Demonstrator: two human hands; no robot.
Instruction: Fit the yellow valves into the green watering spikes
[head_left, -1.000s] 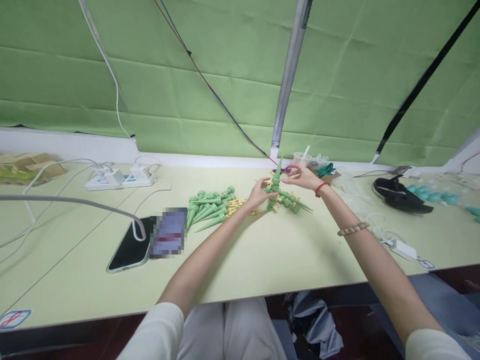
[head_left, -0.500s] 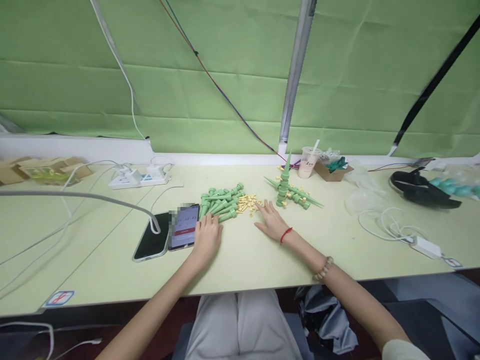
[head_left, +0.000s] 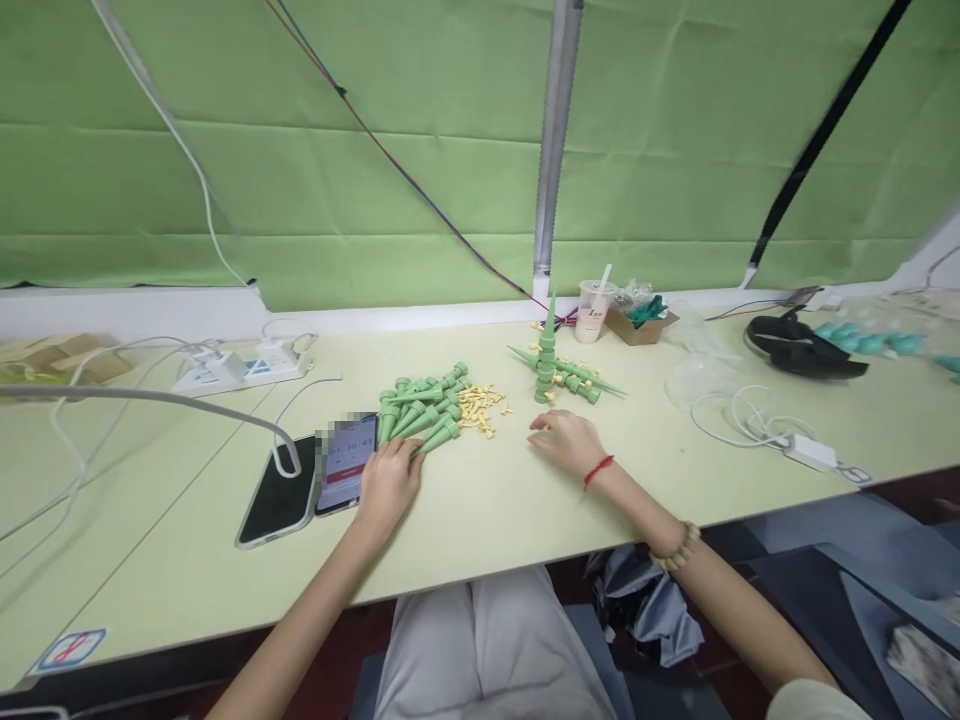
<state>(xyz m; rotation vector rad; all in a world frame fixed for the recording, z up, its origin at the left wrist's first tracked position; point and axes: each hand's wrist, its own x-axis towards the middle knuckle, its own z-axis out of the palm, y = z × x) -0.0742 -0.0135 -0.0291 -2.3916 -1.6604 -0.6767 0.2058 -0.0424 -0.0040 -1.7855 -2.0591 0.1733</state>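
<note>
My left hand (head_left: 388,481) rests on the table at the near tips of a pile of green cone-shaped spikes (head_left: 420,405), fingers curled onto one spike; whether it grips it I cannot tell. A phone with a lit screen (head_left: 345,462) lies just left of that hand. My right hand (head_left: 568,440) lies palm down on the table, fingers slightly apart, holding nothing, just right of a scatter of small yellow pieces (head_left: 478,406). Beyond it, one green spike stands upright (head_left: 547,352) among a second group of spikes lying flat (head_left: 581,378).
A dark phone (head_left: 277,494) with a grey cable lies left of the lit one. A power strip (head_left: 244,366) sits at the back left. At the back right are a drink cup (head_left: 592,311), a small box (head_left: 637,322), a white charger with cable (head_left: 806,451) and a black object (head_left: 802,348).
Both hands pulled back from the upright spike at the far group. The left now sits at the near pile by the phone; the right lies flat near the yellow pieces.
</note>
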